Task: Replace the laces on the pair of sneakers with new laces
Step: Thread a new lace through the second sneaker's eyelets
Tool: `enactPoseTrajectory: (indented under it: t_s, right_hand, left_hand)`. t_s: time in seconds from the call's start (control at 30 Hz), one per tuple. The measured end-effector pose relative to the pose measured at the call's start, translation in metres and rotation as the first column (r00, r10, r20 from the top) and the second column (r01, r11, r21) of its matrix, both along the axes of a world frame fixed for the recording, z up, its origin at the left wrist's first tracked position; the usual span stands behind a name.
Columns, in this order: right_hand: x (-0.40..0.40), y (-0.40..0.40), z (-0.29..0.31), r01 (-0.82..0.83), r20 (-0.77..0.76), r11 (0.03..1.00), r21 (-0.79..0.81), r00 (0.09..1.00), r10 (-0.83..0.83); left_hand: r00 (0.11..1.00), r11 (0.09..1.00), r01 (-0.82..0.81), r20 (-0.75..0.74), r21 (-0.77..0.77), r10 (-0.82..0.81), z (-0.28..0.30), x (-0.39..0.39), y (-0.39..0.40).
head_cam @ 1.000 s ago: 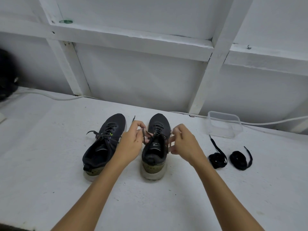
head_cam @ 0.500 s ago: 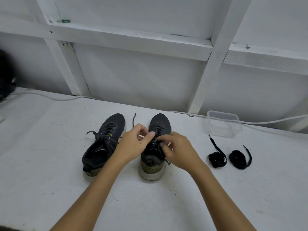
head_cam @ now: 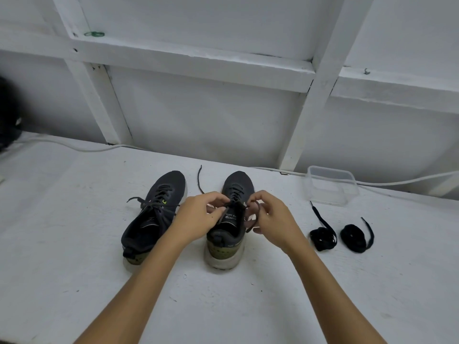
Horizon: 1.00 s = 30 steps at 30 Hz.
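Two dark sneakers stand side by side on the white table, toes pointing away from me. The left sneaker (head_cam: 155, 212) is still laced and tied. Over the tongue of the right sneaker (head_cam: 229, 227) my left hand (head_cam: 201, 217) pinches the old lace at its top eyelets. My right hand (head_cam: 270, 217) holds a loop of the same old lace (head_cam: 252, 220) on the shoe's right side. One loose lace end (head_cam: 199, 180) trails between the shoes toward the wall. Two coiled black new laces (head_cam: 323, 238) (head_cam: 354, 235) lie to the right of the shoes.
A clear plastic container (head_cam: 330, 186) sits by the wall behind the new laces. A white cable (head_cam: 74, 147) runs along the back of the table. A dark object (head_cam: 7, 125) is at the far left edge. White wooden framing backs the table.
My hands came together over the right sneaker's tongue, then spread slightly; the right hand now pulls a lace loop out to the shoe's right side. The sneakers and coiled laces have not moved.
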State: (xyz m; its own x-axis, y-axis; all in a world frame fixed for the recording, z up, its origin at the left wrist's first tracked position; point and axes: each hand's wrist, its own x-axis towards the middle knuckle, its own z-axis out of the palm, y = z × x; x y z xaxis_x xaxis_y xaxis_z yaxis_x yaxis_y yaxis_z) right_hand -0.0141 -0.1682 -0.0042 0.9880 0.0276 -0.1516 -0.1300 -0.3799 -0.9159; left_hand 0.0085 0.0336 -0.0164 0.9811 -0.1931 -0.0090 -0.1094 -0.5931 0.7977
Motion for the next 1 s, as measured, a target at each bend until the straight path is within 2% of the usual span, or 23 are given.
enactPoseTrajectory:
  t_s: [0.03, 0.1, 0.3, 0.47, 0.57, 0.67, 0.73, 0.87, 0.93, 1.0]
  right_hand:
    - [-0.002, -0.002, 0.000, 0.019, -0.061, 0.994, 0.103, 0.998, -0.013]
    - [-0.003, -0.005, -0.002, 0.034, -0.117, 0.980, 0.195, 0.993, -0.012]
    - [0.000, -0.012, 0.002, -0.032, -0.137, 0.982, 0.188, 0.989, 0.058]
    - [0.003, -0.016, 0.013, -0.058, -0.239, 0.987, 0.147, 0.967, 0.092]
    - [0.002, -0.018, 0.016, -0.063, -0.277, 0.986, 0.157, 0.955, 0.105]
    - [-0.002, -0.018, 0.012, -0.208, -0.225, 0.978, 0.027, 0.952, 0.209]
    - [-0.002, -0.018, 0.007, -0.229, -0.154, 0.971, -0.073, 0.964, 0.216]
    - [0.003, -0.021, 0.008, -0.076, 0.000, 0.969, -0.234, 0.997, 0.079]
    - [0.007, -0.024, 0.011, 0.008, 0.059, 0.913, -0.408, 0.998, 0.018]
    - [0.009, -0.028, 0.015, 0.070, 0.064, 0.837, -0.543, 0.997, -0.043]
  left_hand:
    - [1.000, 1.000, -0.008, -0.006, -0.002, 0.008, -0.001, 0.000, 0.000]
    - [0.999, 0.999, -0.032, -0.013, 0.004, 0.032, -0.001, 0.000, 0.000]
    - [0.995, 0.995, -0.101, 0.002, -0.002, 0.101, -0.003, -0.003, -0.002]
    - [0.993, 0.993, -0.119, 0.009, 0.006, 0.119, -0.003, -0.006, -0.005]
    - [0.987, 0.988, -0.153, -0.052, -0.034, 0.151, 0.004, -0.008, -0.005]
    - [0.984, 0.995, -0.092, -0.150, 0.025, 0.095, 0.011, -0.009, -0.002]
    - [0.986, 0.993, -0.022, -0.159, 0.117, 0.041, 0.014, -0.008, 0.002]
    - [0.992, 0.982, 0.039, -0.128, 0.185, -0.015, 0.026, -0.002, 0.014]
    - [0.997, 0.959, 0.065, -0.052, 0.275, -0.053, 0.032, 0.005, 0.020]
    - [0.997, 0.899, 0.057, 0.030, 0.435, -0.078, 0.034, 0.012, 0.022]
